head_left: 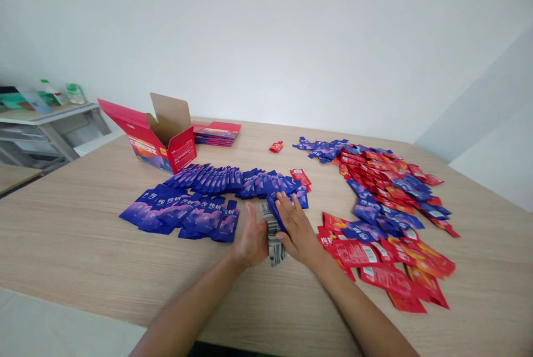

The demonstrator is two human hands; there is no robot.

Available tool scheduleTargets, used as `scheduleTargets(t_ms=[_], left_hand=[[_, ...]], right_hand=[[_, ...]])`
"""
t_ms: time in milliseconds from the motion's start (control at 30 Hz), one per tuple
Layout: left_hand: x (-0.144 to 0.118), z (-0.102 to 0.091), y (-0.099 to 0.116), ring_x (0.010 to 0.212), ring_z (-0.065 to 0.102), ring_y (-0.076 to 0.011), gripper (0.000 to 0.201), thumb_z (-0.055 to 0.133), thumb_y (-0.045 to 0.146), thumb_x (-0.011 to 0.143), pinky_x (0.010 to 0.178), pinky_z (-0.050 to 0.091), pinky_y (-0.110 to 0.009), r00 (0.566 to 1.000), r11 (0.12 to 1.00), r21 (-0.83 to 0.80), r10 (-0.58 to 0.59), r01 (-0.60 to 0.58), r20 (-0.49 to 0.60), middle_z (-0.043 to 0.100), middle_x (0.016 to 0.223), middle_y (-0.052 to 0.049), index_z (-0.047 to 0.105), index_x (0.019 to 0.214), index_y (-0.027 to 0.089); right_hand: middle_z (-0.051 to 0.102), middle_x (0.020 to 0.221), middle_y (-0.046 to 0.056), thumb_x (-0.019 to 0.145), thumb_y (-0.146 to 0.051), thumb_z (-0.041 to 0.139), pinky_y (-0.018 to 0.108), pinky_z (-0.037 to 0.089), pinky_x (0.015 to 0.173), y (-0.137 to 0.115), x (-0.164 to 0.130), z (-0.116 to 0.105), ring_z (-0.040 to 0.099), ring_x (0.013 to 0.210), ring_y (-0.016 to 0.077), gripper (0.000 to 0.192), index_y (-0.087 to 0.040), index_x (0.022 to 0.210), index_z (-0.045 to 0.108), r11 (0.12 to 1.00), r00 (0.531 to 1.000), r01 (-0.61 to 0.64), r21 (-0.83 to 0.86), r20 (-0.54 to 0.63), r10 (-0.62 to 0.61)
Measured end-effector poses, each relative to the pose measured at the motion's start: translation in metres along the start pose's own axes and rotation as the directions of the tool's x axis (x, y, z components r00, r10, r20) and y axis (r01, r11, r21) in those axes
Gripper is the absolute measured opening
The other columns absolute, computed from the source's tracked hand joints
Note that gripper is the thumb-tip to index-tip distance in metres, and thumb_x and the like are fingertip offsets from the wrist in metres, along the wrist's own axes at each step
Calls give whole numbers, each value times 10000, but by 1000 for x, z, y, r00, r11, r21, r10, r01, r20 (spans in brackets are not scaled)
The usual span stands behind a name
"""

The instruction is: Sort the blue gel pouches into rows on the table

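Note:
Between my two hands is a bundle of blue sachets (276, 214), held on edge just above the near middle of the table. Black-and-white barcode-like stripes show along its near side. My left hand (251, 239) grips the bundle from the left, thumb raised and the other fingers partly hidden. From the right, my right hand (296, 230) presses on the same bundle with its fingers over the blue face. Behind the hands lies an overlapping row of blue sachets (216, 180), and a second fanned row of blue sachets (179, 211) is to the left.
An open red carton (162, 143) stands at the back left, beside flat folded cartons (219, 134). Mixed red and blue sachets (383, 190) are heaped on the right. Single red sachets lie at the back (276, 146) and behind my hands (300, 177). A side table (50, 115) stands far left.

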State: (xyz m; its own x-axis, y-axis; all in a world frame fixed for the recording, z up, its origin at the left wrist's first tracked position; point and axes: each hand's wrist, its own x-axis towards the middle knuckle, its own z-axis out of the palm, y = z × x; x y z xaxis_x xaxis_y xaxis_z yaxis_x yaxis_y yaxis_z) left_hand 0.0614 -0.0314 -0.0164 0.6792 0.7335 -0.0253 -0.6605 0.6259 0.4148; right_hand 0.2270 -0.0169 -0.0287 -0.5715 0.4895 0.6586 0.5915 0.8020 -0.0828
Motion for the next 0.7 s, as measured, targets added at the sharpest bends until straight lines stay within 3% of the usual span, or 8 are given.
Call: scheduleTargets(t_ms=[100,233,400,500,567,700], left_hand=[[1,-3,-2,1332,542,-342,1009,171,876,827,1142,362,-509,1000,1000,-18,20,-20,8,612,1414,-154,503,1481,182],[0,-4,10,1375,499,-352,1049,148,885,820,1174,310,-518,995,991,-86,98,-99,-19,598,1424,-175,478,1493,151],[-5,0,34,1387,483,-361,1093,150,902,805,1194,266,-527,983,976,-139,158,-169,-88,612,1396,-202,481,1482,111],[-6,5,39,1356,513,-371,1077,207,895,811,1179,296,-533,975,973,-124,181,-197,-130,622,1374,-220,486,1475,95],[-6,7,36,1341,529,-370,1067,203,889,817,1166,322,-527,977,977,-111,164,-180,-140,624,1372,-219,498,1468,98],[-4,9,29,1332,542,-351,1038,154,870,836,1144,363,-503,984,990,-86,97,-111,-152,625,1382,-193,515,1463,126]], right_hand=[[148,1669,226,1008,-639,278,680,302,1171,-1,-1,0,168,1546,363,830,-143,1625,29,1000,1000,-21,-6,13,21],[142,1665,243,930,-751,354,673,316,1167,-8,-1,4,157,1541,398,990,-134,1625,12,999,998,19,-26,52,-18],[164,1678,183,1005,-664,154,637,281,1198,-19,4,3,156,1552,331,797,-174,1628,69,992,995,45,120,82,-55],[295,1649,123,1078,-442,256,595,304,1208,-20,7,-2,239,1539,256,587,-259,1621,130,989,996,4,149,87,-17],[382,1612,101,1072,-329,346,578,323,1206,-18,7,-4,311,1514,231,569,-296,1612,167,993,997,-16,116,75,8],[400,1596,138,1049,-341,397,597,315,1199,-15,6,-1,318,1510,271,596,-225,1605,218,1000,996,-10,8,85,9]])
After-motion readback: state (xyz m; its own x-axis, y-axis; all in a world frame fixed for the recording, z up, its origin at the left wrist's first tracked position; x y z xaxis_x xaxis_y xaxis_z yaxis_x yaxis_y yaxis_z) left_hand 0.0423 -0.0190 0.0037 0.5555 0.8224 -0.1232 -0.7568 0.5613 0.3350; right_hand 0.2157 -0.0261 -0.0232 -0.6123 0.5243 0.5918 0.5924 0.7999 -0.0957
